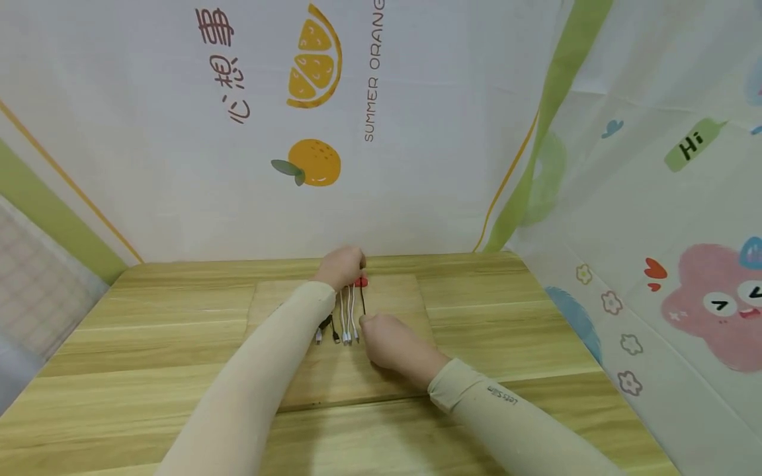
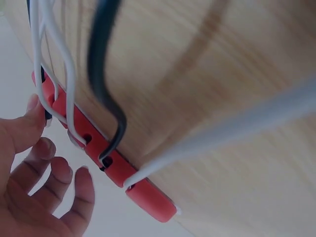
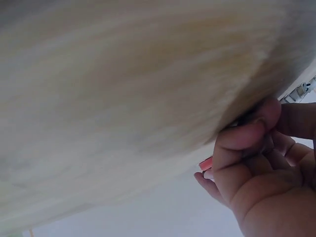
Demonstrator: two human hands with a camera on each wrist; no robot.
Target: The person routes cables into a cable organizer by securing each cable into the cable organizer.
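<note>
A red cable holder [image 2: 150,200] with slots runs along the far edge of a wooden board [image 1: 411,297]. White cables [image 1: 344,311] and black ones sit in its slots and trail toward me. At the holder's far end, my left hand [image 1: 342,266] pinches the end of a black cable [image 1: 363,301], its other fingers loosely bent. Nearer me, the right hand [image 1: 389,340] pinches the same cable's lower part between thumb and forefinger, low over the board. Those fingertips mostly hide its plug in the right wrist view.
Several cable plugs [image 1: 347,339] lie side by side left of the right hand. Beneath the board is a wood-grain table [image 1: 488,311]. A white printed sheet [image 1: 417,198] hangs behind it, and another patterned sheet [image 1: 625,198] hangs on the right.
</note>
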